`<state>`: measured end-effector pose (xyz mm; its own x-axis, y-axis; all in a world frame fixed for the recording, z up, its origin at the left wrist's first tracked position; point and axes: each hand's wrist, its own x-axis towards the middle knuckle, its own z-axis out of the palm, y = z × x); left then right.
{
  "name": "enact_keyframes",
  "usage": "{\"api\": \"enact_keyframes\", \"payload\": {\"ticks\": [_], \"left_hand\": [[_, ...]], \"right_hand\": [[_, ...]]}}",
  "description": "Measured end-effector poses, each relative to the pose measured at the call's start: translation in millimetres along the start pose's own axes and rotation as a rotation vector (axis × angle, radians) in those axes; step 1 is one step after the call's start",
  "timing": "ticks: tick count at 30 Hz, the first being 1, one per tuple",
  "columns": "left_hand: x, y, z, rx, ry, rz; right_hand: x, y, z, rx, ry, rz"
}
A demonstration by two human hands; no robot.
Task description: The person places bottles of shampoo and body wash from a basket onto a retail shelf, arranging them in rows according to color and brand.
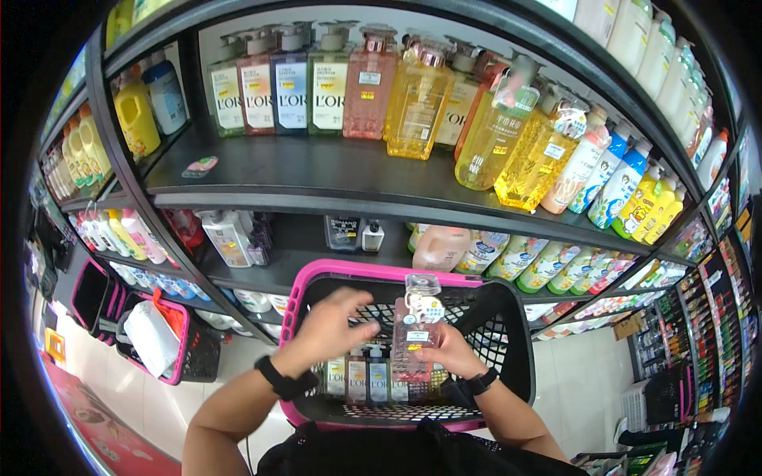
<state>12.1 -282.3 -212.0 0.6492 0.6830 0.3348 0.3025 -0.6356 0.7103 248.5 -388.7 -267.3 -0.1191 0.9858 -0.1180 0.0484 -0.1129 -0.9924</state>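
Observation:
Over a black plastic shopping basket with a pink rim point(292, 315), my right hand point(455, 354) grips a clear pink pump bottle point(411, 363) by its side. The bottle stands upright, with a round sticker and a yellow price tag on it. My left hand point(333, 327) is to the left of that bottle, apart from it, with nothing in it and its fingers spread. Below, inside the basket, stand several labelled pump bottles point(378, 378) in a row; the held bottle partly hides them.
A black shelf point(268, 166) ahead carries several pump bottles point(292, 89) and a small pink packet point(200, 167). On the lower shelf are a pale pink bottle point(440, 247) and green-white bottles point(518, 259). Another pink-rimmed basket point(199, 351) with a white bag point(152, 339) is at left.

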Motion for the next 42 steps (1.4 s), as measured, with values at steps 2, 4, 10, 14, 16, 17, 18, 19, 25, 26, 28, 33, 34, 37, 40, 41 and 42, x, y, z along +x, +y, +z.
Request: {"api": "enact_keyframes", "payload": {"ticks": [2,4,10,14,16,17,18,19,25,26,28,33,34,37,40,41,42], "left_hand": [[-19.0,-1.8,14.5,-0.158,-0.137,-0.119],[-21.7,5.5,19.6,-0.306,-0.146,-0.085],[-25.8,3.9,11.6,-0.495,-0.13,-0.13],[-32.3,13.2,-5.5,-0.504,-0.113,-0.153],[-24.0,26.2,-25.3,-0.376,0.061,-0.022],[-20.2,32.2,-37.2,-0.348,0.097,0.005],[-15.2,30.2,-47.1,-0.281,0.134,0.04],[-9.1,35.7,-54.9,-0.476,0.187,0.034],[47.0,70.3,-110.5,-0.709,0.467,0.351],[60.4,67.2,-117.9,-0.642,0.519,0.43],[87.5,65.7,-133.3,-0.472,0.542,0.379],[172.5,43.6,-150.7,-0.305,0.573,0.45],[190.3,29.9,-156.2,-0.198,0.562,0.418],[214.1,23.2,-155.2,0.004,0.526,0.311],[230.4,23.9,-148.4,0.081,0.512,0.224],[232.9,22.9,-146.4,0.062,0.512,0.215],[235.1,21.5,-144.8,0.044,0.513,0.204]], "right_hand": [[-2.2,-15.7,20.0,0.187,0.01,-0.031],[-1.6,-18.3,35.4,0.283,0.016,-0.17],[-0.7,-11.3,68.7,0.18,-0.031,-0.156],[1.1,-1.4,64.1,0.206,-0.039,-0.197],[7.9,14.9,54.6,0.196,0.007,-0.266],[10.5,26.6,47.8,0.233,0.081,-0.143],[13.4,36.6,42.9,0.27,0.154,-0.02],[16.1,44.9,41.3,0.247,0.255,0.03],[26.0,79.6,21.5,0.1,0.387,0.326],[27.9,76.1,23.6,0.062,0.366,0.315],[30.8,87.5,27.6,-0.059,0.304,0.187],[35.5,91.0,34.5,-0.305,0.241,0.109],[35.3,88.3,35.3,-0.335,0.232,0.134],[30.6,76.4,33.7,-0.33,0.266,0.148],[27.0,65.3,32.4,-0.351,0.254,0.097],[25.9,65.3,34.1,-0.374,0.266,0.081],[27.0,69.4,33.5,-0.367,0.268,0.087]]}}
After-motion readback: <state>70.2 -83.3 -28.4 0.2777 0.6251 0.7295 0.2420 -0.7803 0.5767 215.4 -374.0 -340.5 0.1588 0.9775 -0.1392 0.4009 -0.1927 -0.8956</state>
